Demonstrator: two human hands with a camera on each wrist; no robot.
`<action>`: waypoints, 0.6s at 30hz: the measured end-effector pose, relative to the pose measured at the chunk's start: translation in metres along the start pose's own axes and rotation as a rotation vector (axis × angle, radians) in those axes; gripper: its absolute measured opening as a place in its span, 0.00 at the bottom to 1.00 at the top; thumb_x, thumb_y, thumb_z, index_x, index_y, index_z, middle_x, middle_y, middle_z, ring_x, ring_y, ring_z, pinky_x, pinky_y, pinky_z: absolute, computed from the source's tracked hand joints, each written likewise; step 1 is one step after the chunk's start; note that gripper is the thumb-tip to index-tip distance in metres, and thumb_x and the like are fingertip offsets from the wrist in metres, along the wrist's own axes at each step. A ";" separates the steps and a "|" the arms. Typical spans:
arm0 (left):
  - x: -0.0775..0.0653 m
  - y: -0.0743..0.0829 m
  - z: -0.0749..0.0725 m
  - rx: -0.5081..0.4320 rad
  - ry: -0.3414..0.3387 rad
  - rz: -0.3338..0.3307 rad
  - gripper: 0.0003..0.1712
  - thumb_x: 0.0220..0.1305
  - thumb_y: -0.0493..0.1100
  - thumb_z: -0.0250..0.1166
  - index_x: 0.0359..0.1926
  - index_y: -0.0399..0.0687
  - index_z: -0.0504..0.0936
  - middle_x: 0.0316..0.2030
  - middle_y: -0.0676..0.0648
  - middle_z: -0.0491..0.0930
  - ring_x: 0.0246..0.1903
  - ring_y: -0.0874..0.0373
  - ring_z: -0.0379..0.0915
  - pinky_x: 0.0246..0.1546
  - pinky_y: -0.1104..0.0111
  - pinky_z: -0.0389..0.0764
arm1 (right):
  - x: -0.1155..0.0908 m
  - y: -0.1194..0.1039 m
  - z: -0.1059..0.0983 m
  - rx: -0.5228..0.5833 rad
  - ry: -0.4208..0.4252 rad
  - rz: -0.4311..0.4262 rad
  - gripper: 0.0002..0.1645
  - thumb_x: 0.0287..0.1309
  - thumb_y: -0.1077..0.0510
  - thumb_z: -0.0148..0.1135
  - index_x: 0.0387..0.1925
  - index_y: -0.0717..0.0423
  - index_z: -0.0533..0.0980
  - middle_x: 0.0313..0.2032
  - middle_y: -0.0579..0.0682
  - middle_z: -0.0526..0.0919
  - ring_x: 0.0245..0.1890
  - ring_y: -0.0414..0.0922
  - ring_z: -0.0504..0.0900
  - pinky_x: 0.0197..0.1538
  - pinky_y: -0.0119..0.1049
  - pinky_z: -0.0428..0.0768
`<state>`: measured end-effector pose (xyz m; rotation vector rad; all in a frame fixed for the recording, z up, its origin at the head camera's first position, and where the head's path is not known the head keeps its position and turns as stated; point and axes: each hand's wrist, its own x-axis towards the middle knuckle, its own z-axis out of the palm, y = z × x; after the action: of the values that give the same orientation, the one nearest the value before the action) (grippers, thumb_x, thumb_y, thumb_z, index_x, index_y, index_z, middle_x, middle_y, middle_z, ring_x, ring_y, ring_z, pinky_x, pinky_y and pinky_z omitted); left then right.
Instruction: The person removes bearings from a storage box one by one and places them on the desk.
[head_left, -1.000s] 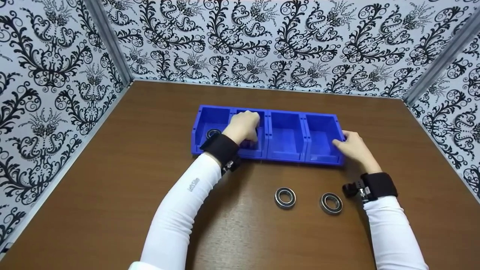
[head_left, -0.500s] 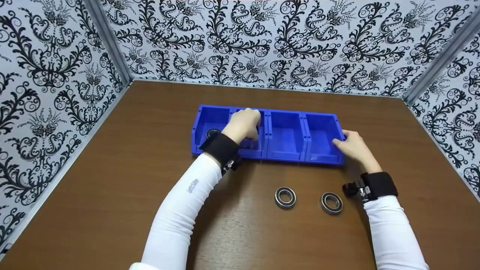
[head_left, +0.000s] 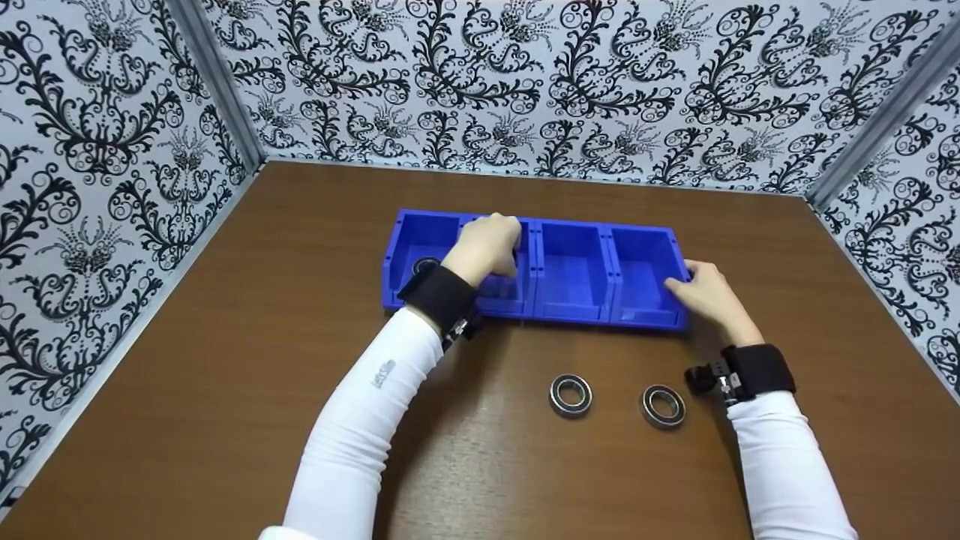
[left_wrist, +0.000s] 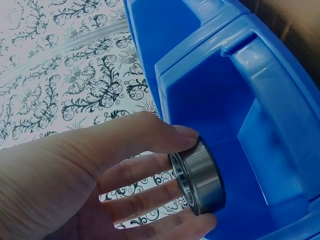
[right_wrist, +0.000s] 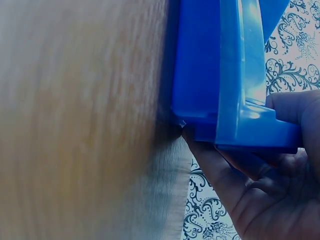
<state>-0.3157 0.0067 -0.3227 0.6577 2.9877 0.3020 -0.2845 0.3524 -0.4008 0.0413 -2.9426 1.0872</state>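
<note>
A blue bin [head_left: 574, 319] with a row of compartments sits on the table. My left hand [head_left: 486, 246] is over its second compartment from the left. In the left wrist view that hand pinches a steel ball bearing [left_wrist: 202, 177] between thumb and fingers, at the mouth of the compartment. My right hand [head_left: 709, 296] grips the bin's right end, thumb on the rim and fingers against the outer side, as the right wrist view shows. Another bearing [head_left: 426, 265] lies in the leftmost compartment, partly hidden by the left wrist strap.
Two more bearings lie on the brown table [head_left: 225, 360] before the bin: one bearing [head_left: 571, 396] near the middle, another bearing [head_left: 663, 407] close to the right wrist camera. Patterned walls [head_left: 525, 90] enclose the table at the back and sides.
My left hand has shifted very slightly up and back over the second compartment. The right hand, the bin and the bearings on the table stay where they were.
</note>
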 end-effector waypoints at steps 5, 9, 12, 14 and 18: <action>-0.001 0.001 -0.001 -0.007 -0.002 0.007 0.18 0.51 0.37 0.76 0.46 0.44 0.88 0.48 0.42 0.87 0.49 0.41 0.84 0.49 0.50 0.83 | 0.000 0.000 0.000 -0.004 0.002 -0.014 0.29 0.67 0.62 0.55 0.63 0.81 0.71 0.51 0.75 0.82 0.44 0.57 0.85 0.40 0.31 0.77; -0.003 0.002 -0.002 -0.018 -0.006 0.008 0.18 0.51 0.36 0.76 0.46 0.44 0.88 0.47 0.42 0.87 0.48 0.42 0.84 0.49 0.51 0.83 | 0.000 0.000 0.000 -0.002 0.003 -0.024 0.29 0.67 0.62 0.55 0.62 0.82 0.71 0.51 0.76 0.82 0.43 0.57 0.84 0.40 0.30 0.77; -0.003 0.002 -0.003 -0.022 -0.011 0.007 0.19 0.50 0.36 0.77 0.46 0.44 0.88 0.47 0.42 0.87 0.48 0.42 0.84 0.49 0.51 0.83 | -0.001 0.000 0.000 -0.004 0.002 -0.027 0.29 0.67 0.63 0.55 0.62 0.82 0.70 0.51 0.76 0.81 0.44 0.57 0.84 0.40 0.30 0.77; -0.003 0.001 -0.004 -0.025 -0.013 0.004 0.20 0.50 0.37 0.78 0.47 0.44 0.88 0.48 0.42 0.87 0.49 0.42 0.84 0.50 0.51 0.83 | 0.000 0.000 0.000 -0.006 0.003 -0.029 0.29 0.67 0.63 0.55 0.62 0.82 0.71 0.51 0.76 0.81 0.43 0.57 0.84 0.40 0.31 0.77; -0.004 0.001 -0.006 -0.029 -0.009 -0.003 0.20 0.50 0.39 0.79 0.47 0.44 0.88 0.48 0.42 0.87 0.49 0.42 0.84 0.50 0.50 0.83 | 0.000 0.000 0.000 -0.007 0.005 -0.032 0.29 0.67 0.63 0.55 0.62 0.82 0.71 0.50 0.76 0.82 0.43 0.57 0.84 0.40 0.31 0.78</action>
<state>-0.3123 0.0047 -0.3165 0.6506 2.9695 0.3401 -0.2844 0.3524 -0.4005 0.0856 -2.9307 1.0720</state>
